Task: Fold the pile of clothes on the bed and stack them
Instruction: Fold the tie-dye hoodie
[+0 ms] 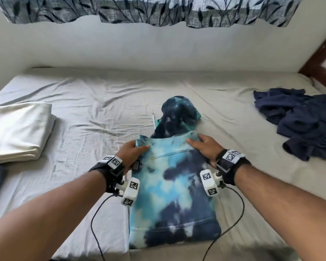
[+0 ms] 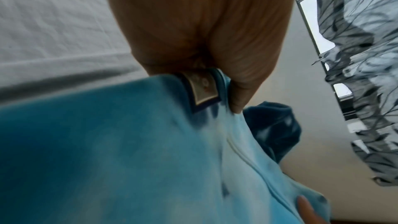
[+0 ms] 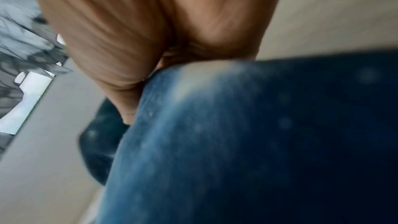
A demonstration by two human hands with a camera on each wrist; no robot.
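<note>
Bed (image 1: 102, 95): hoodie (image 1: 173, 194) mid-sheet, hand-gripped.

Soft, even daylight in the head view, coming from behind the thin leaf-printed grey curtain (image 1: 149, 10) along the top of the frame. No glare; faint shadows only in the creases of the pale grey bedsheet (image 1: 102, 102). Straight edges bowed toward the corners by the wide lens. Both wrist views dimmer and smeared: blue tie-dye fleece hoodie (image 3: 247, 142) out of focus, bright blown-out window patch (image 3: 28, 94) at left.
</note>
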